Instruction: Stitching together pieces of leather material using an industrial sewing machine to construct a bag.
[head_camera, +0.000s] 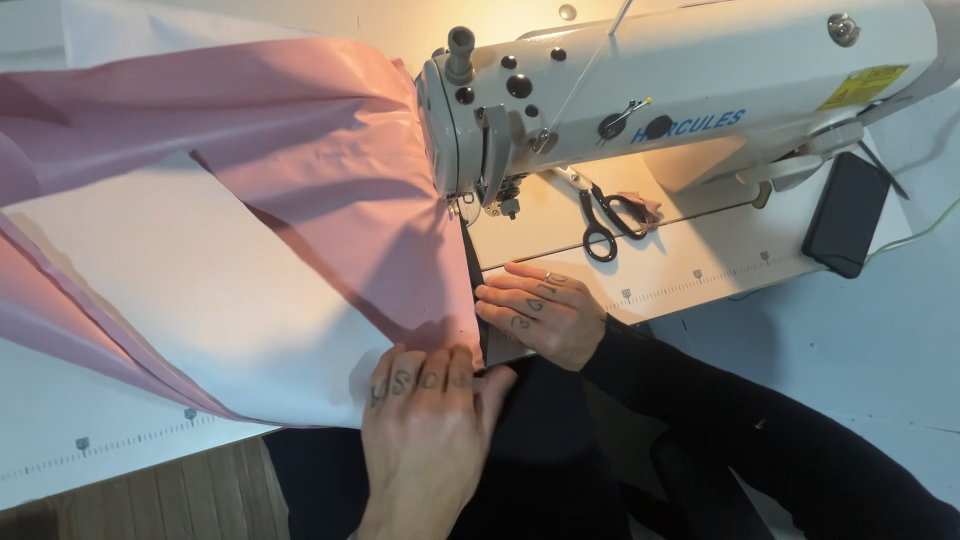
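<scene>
**Hands at the sewing machine: contents of the view**

Left hand (425, 425): nearest the camera, low centre. Fingers extended side by side and pressed flat on the near edge of the pink fabric (330, 170); the grip is a flat press, closed on nothing.

Surface (150, 290): white, with a printed ruler strip along its near edge; it carries everything listed below.

Pink fabric: a large smooth sheet, draped from the far left across the surface and narrowing to a folded edge that runs from the needle area toward the person (the edge lies between the two hands).

Sewing machine (700, 90): cream industrial body, head at centre, arm reaching right.

Right hand (540, 310): just right of the fabric edge, fingertips bent against a dark strip beside that edge; whether the grip pinches it cannot be told.

Black phone-like slab (846, 215): flat at the right, under the machine's arm.

Scissors (605, 220): black-handled, lying on the machine bed behind the right hand.
</scene>
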